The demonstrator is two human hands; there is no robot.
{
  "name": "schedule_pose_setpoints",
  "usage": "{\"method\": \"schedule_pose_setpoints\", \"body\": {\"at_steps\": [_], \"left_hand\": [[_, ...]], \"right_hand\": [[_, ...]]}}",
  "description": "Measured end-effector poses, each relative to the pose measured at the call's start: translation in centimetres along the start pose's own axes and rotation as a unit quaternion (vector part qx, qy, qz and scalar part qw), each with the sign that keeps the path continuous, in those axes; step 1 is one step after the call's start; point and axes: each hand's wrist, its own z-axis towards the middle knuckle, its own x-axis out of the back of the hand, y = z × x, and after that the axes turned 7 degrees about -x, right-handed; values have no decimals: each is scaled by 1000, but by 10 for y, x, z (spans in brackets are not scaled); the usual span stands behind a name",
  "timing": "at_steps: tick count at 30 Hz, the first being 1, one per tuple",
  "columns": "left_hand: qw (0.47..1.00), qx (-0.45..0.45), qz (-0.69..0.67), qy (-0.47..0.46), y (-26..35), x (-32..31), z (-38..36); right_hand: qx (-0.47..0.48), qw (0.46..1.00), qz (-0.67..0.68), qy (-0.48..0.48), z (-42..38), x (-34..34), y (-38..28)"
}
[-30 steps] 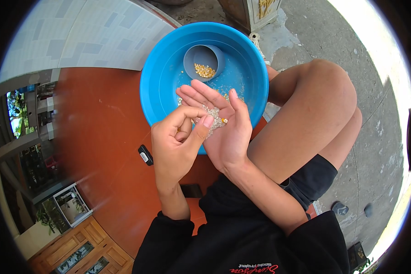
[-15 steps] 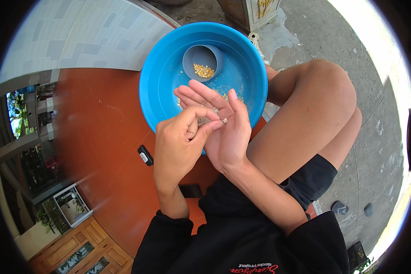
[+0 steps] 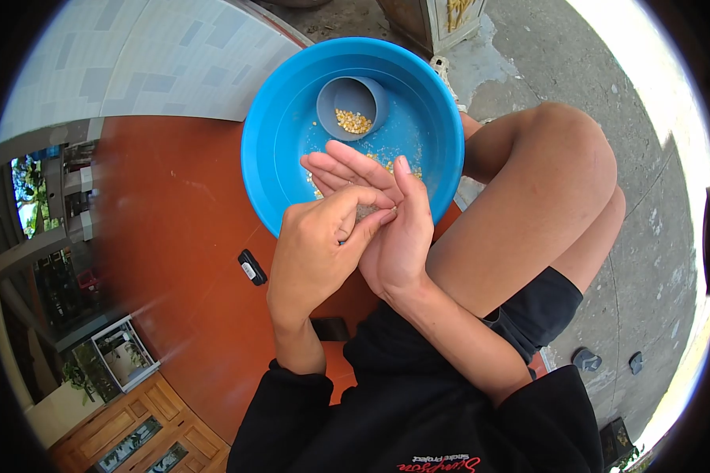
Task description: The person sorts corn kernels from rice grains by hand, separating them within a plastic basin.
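My left hand (image 3: pixel 319 244) is closed in a pinch, thumb and forefinger meeting over my right palm. A pale speck, likely a corn kernel (image 3: pixel 394 209), shows at the fingertips; the rest of it is hidden. Palm up, my right hand (image 3: pixel 401 232) is slightly cupped with its fingers stretched out. Small greyish bits (image 3: pixel 364 211) lie in that palm, partly covered by my left fingers. Both hands are over the near part of a blue basin (image 3: pixel 260 158). Inside the basin, a grey bowl (image 3: pixel 347 91) leans on its side with yellow and white corn kernels (image 3: pixel 353 121) in it.
Loose kernels and crumbs (image 3: pixel 406 162) are scattered on the basin's bottom. On the red floor (image 3: pixel 173 236) lies a small black object with a white label (image 3: pixel 252 268). My bent leg (image 3: pixel 528 189) is close on the right. Sandals (image 3: pixel 587 359) rest on the concrete.
My left hand has shifted slightly right, its pinched fingertips moving closer to the base of my right thumb. The pale kernel at the fingertips is less visible. The right hand has barely moved.
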Motion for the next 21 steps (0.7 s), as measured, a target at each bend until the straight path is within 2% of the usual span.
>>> {"method": "schedule_pose_setpoints", "body": {"at_steps": [6,9,12,16,19,21], "left_hand": [[1000,27,1,-14,0,4,0],[998,35,-49,13,-6,3,1],[988,66,-117,81,-12,8,4],[960,105,-171,193,-32,19,23],[866,209,-423,165,-61,23,44],[706,227,-665,83,-117,12,59]], "right_hand": [[-16,1000,-3,7,-3,-4,-3],[-19,999,-4,27,-2,-5,-3],[-76,990,18,114,-4,-8,-5],[-93,982,21,162,1,5,11],[-143,969,39,198,-2,16,24],[-189,962,51,192,-4,11,25]]}}
